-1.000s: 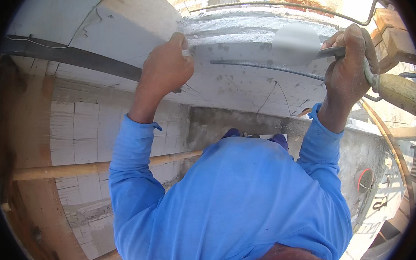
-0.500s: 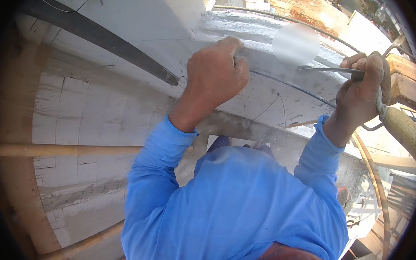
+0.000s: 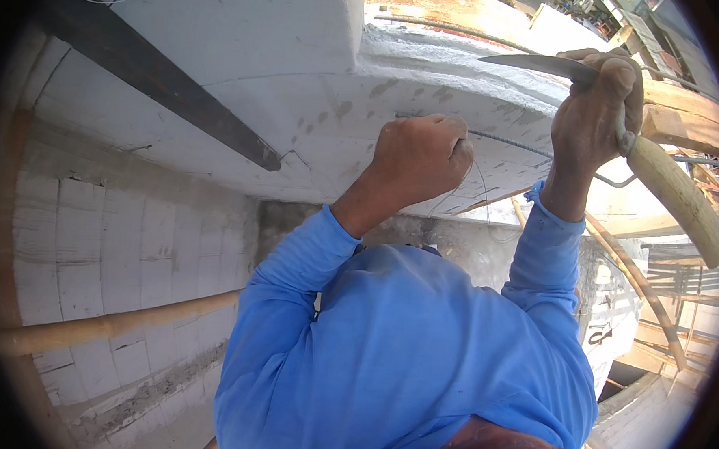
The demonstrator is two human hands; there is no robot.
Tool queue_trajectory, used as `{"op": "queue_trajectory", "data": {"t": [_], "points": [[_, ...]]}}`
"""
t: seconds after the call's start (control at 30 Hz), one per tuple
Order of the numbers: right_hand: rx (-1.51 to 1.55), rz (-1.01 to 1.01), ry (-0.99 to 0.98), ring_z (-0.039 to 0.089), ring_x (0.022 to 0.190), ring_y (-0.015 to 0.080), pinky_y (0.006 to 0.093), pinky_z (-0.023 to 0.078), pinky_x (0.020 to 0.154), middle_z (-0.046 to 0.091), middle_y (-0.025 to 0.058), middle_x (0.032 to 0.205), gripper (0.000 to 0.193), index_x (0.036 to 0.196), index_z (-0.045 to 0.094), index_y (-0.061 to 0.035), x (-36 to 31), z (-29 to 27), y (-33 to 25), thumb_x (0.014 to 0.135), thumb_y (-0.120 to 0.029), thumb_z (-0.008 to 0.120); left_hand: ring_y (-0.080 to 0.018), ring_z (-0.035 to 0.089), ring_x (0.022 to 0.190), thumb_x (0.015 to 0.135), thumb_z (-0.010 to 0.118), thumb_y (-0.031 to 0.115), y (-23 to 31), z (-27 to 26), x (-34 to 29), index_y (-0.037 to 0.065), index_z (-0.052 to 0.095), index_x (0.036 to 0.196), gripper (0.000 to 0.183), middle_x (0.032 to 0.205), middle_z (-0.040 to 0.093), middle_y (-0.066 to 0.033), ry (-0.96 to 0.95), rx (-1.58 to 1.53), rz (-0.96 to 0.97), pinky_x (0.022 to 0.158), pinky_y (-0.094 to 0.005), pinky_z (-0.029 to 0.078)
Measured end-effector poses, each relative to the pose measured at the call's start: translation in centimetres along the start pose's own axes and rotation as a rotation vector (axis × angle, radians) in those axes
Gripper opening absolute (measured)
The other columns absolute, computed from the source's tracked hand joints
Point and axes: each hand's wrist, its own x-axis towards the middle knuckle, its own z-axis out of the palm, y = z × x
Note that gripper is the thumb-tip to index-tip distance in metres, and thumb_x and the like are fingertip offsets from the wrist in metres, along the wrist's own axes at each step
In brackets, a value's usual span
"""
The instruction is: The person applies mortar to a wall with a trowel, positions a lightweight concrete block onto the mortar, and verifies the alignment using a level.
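My left hand [image 3: 425, 160] is a closed fist in front of a pale block wall [image 3: 288, 98]; what it holds, if anything, is hidden. Behind the fist, a thin ribbed steel rod [image 3: 511, 144] runs along the wall. A thin wire [image 3: 484, 187] hangs close beside the knuckles. My right hand [image 3: 598, 118], raised higher at the right, grips a trowel near the heel of its blade. The trowel's thin metal blade [image 3: 534, 64] points left, seen nearly edge-on. Its pale wooden handle [image 3: 680, 204] sticks out below the hand. Dark spots [image 3: 333, 114] mark the wall left of my fist.
A dark steel bar [image 3: 165, 80] slants down from the upper left. Bamboo poles [image 3: 120, 317] cross at the left, and a curved pole [image 3: 639, 291] stands at the right. Wooden beams [image 3: 680, 130] lie beyond my right hand. Rough whitish mortar [image 3: 448, 61] tops the wall ledge.
My left fist has moved right and slightly down along the rod. My right hand has risen, tilting the trowel blade upward. Dark spots now show on the wall, and the view has shifted.
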Motion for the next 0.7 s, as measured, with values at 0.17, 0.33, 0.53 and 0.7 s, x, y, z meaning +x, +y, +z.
{"op": "queue_trajectory", "data": {"t": [0.17, 0.33, 0.53, 0.7], "points": [[-0.09, -0.07, -0.15, 0.043, 0.064, 0.0081, 0.0233, 0.035, 0.058, 0.05, 0.0001, 0.071, 0.032, 0.08, 0.056, -0.0006, -3.0, 6.9, 3.0, 0.1, -0.026, 0.052, -0.0282, 0.061, 0.055, 0.073, 0.068, 0.012, 0.5, -0.7, -1.5, 0.004, 0.064, 0.077, 0.01, 0.067, 0.062, -0.0107, 0.056, -0.1, 0.039, 0.052, -0.0365, 0.048], [-0.005, 0.01, -0.11, 0.041, 0.064, 0.0071, 0.0243, 0.034, 0.057, 0.048, 0.0009, 0.069, 0.025, 0.078, 0.056, 0.0001, -3.9, 10.8, 2.6, 0.098, -0.013, 0.051, -0.0313, 0.061, 0.058, 0.073, 0.068, 0.014, -1.7, -0.9, -3.9, 0.005, 0.064, 0.078, 0.011, 0.069, 0.062, -0.0118, -0.019, -0.104, -0.113, 0.054, -0.0378, 0.048], [-0.129, -0.215, -0.142, 0.054, 0.064, 0.0132, 0.0244, 0.043, 0.061, 0.05, 0.0027, 0.069, 0.016, 0.077, 0.055, -0.0005, -5.2, 12.0, 4.6, 0.092, -0.004, 0.052, -0.0333, 0.06, 0.059, 0.074, 0.067, 0.015, -4.4, -1.4, -5.2, 0.004, 0.062, 0.075, 0.012, 0.069, 0.061, -0.0141, -0.008, -0.161, -0.193, 0.055, -0.0392, 0.048], [-0.17, -0.181, -0.388, 0.062, 0.075, 0.0158, 0.032, 0.049, 0.072, 0.058, 0.0062, 0.077, 0.014, 0.079, 0.058, -0.0033, -2.8, 10.1, 7.3, 0.08, 0.005, 0.048, -0.0327, 0.059, 0.057, 0.074, 0.067, 0.015, -4.6, -0.6, -6.2, 0.003, 0.061, 0.073, 0.013, 0.065, 0.059, -0.0149, -0.043, -0.173, -0.217, 0.054, -0.0386, 0.047]]}}
